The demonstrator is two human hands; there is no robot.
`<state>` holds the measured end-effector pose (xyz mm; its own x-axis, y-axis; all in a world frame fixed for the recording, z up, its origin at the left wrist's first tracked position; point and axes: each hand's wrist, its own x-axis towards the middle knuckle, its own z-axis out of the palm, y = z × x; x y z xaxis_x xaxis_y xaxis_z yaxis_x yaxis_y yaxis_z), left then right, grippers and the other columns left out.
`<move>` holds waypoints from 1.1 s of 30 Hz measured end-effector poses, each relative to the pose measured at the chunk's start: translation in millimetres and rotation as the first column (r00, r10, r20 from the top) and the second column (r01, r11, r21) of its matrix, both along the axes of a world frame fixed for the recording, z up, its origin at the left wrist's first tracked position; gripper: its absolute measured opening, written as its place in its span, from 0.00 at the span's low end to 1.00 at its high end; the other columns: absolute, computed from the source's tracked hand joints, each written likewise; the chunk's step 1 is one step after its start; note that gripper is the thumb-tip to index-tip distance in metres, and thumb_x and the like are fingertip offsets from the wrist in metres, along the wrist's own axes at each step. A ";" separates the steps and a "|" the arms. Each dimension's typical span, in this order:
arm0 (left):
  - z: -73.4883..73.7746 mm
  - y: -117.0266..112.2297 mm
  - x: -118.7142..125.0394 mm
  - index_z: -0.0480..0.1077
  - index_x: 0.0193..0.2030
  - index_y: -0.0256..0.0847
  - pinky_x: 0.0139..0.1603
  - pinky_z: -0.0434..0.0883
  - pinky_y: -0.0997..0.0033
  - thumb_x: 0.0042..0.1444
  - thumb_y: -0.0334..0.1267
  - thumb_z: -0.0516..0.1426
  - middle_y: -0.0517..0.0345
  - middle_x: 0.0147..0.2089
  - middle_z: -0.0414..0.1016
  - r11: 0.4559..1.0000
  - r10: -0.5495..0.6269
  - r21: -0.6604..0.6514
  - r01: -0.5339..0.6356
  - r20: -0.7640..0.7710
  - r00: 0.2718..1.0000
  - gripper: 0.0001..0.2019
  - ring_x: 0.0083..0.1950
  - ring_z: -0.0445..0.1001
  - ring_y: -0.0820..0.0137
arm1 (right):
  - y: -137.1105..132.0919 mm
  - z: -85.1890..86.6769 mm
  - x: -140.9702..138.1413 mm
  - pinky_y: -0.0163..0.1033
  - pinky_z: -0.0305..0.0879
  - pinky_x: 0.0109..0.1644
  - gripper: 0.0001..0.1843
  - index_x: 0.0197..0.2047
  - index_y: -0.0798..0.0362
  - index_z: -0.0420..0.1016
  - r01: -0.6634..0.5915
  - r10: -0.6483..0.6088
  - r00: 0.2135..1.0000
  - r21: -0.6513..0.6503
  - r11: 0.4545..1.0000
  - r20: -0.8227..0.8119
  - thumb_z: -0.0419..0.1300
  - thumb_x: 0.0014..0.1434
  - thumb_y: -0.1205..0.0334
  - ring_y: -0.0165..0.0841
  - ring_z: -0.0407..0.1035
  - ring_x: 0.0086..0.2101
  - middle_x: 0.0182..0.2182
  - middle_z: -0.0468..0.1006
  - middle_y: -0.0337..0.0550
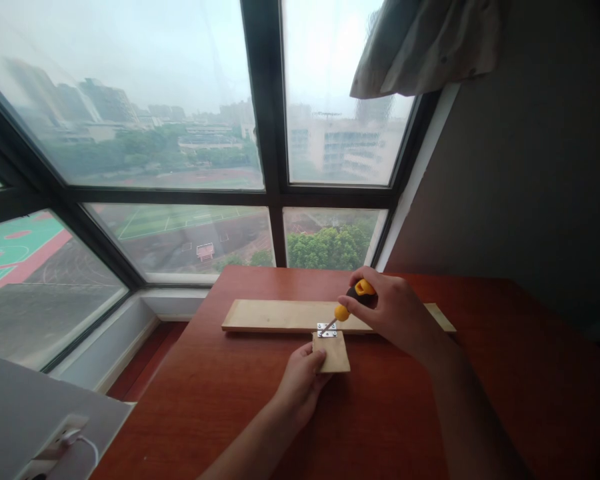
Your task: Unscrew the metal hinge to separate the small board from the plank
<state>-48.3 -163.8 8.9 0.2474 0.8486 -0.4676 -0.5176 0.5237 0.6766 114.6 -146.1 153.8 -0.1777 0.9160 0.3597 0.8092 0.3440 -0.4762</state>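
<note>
My right hand [385,307] is closed around the yellow and black handle of a screwdriver [341,312]. Its shaft slants down to the left, and the tip meets a silver metal hinge [327,330]. The hinge spans the near edge of a long pale wooden board [275,315] and a small wooden piece [336,357]. My left hand [305,373] grips that small piece at its left side, thumb on top and other fingers underneath. My right hand and forearm cover part of the long board. Whether a screw sits under the tip is too small to tell.
A reddish-brown table [220,407] bears the long board. Behind it stand large windows with dark frames [275,197]. A curtain [430,50] hangs at the upper right beside a dark wall [520,187]. At the lower left, a wall socket [60,437] holds a plugged-in white cable.
</note>
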 end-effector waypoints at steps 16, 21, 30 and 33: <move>-12.7 0.5 1.7 0.74 0.45 0.33 0.42 0.73 0.68 0.46 0.26 0.60 0.46 0.43 0.78 0.999 0.000 0.053 -0.001 0.007 1.000 0.16 0.38 0.76 0.67 | 0.0 -1.7 -3.2 0.38 0.59 0.34 0.10 0.36 0.48 0.68 0.000 0.000 1.000 0.002 1.000 0.004 0.60 0.58 0.52 0.33 0.69 0.30 0.29 0.74 0.36; -15.2 1.9 1.4 0.73 0.46 0.35 0.43 0.73 0.66 0.44 0.26 0.61 0.46 0.44 0.78 0.998 -0.006 0.056 0.005 0.016 1.000 0.19 0.41 0.76 0.64 | 1.3 -5.7 -7.7 0.38 0.60 0.35 0.10 0.37 0.48 0.69 0.013 -0.014 1.000 0.041 0.999 0.005 0.60 0.58 0.51 0.35 0.70 0.31 0.30 0.76 0.38; -13.7 0.8 1.3 0.72 0.47 0.34 0.42 0.73 0.68 0.45 0.25 0.60 0.46 0.44 0.78 0.999 -0.004 0.048 0.004 0.001 1.000 0.19 0.40 0.75 0.65 | 3.1 -7.7 -5.9 0.38 0.59 0.32 0.12 0.35 0.49 0.68 0.083 -0.089 0.993 0.081 0.993 0.071 0.59 0.58 0.49 0.35 0.69 0.28 0.26 0.74 0.38; -14.6 1.1 1.3 0.72 0.46 0.34 0.42 0.73 0.68 0.45 0.25 0.60 0.47 0.43 0.78 0.999 -0.004 0.051 0.004 0.003 1.000 0.19 0.41 0.75 0.65 | 2.4 -6.6 -6.4 0.39 0.60 0.34 0.12 0.36 0.49 0.68 0.064 -0.068 0.996 0.063 0.996 0.061 0.58 0.59 0.49 0.36 0.70 0.30 0.28 0.75 0.39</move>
<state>-47.0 -162.7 -5.7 0.2522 0.8703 -0.4230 -0.5175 0.4907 0.7010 108.1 -143.7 147.2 -0.1417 0.9030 0.4056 0.8586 0.3160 -0.4036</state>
